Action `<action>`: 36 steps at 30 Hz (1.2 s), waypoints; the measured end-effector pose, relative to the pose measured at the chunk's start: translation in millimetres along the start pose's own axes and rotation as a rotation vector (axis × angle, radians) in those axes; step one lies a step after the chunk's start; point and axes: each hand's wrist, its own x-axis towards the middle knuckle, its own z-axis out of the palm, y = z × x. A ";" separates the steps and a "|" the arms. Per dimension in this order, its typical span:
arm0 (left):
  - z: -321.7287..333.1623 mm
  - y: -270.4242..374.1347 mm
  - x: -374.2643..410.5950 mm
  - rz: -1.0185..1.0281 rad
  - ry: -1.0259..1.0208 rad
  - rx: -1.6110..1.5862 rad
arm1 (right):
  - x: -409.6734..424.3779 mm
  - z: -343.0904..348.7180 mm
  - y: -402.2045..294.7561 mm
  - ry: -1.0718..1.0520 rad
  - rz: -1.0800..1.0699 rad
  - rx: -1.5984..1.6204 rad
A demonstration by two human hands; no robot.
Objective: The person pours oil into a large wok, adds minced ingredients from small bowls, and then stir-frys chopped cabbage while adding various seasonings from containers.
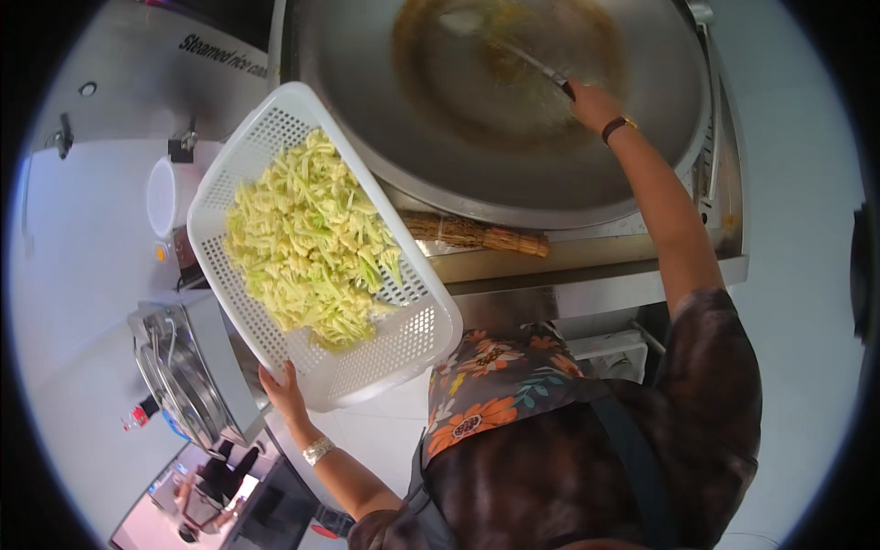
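My left hand (283,397) grips the near rim of a white perforated plastic basket (426,330), held tilted beside the wok. Pale cauliflower florets (309,234) with green stems are heaped in it. The basket's far end overlaps the edge of a large steel wok (481,185) in this view. In my right hand (597,106) is the dark handle of a long metal utensil (540,65), either a ladle or a spatula. Its pale head reaches into the wok, where a shallow liquid (509,75) lies within a brownish ring.
A bundled-twig wok brush (509,240) lies on the stove's front ledge (591,258). Left are a steel steamer cabinet (137,75), a white round container (162,198) and metal pans (196,371). Another person (206,495) appears at lower left. A white crate (612,350) sits below the stove.
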 end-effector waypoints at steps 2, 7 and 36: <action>1.8 1.8 1.8 -0.025 -0.012 -0.098 | -29.4 -19.7 -8.9 -0.036 -0.060 -0.005; -3.9 2.2 -4.5 -0.046 -0.042 -0.065 | -149.8 -84.1 20.8 -0.220 0.007 -0.028; 24.0 226.2 -85.7 0.597 -0.585 -0.386 | -150.0 -4.1 -51.5 0.026 0.500 0.352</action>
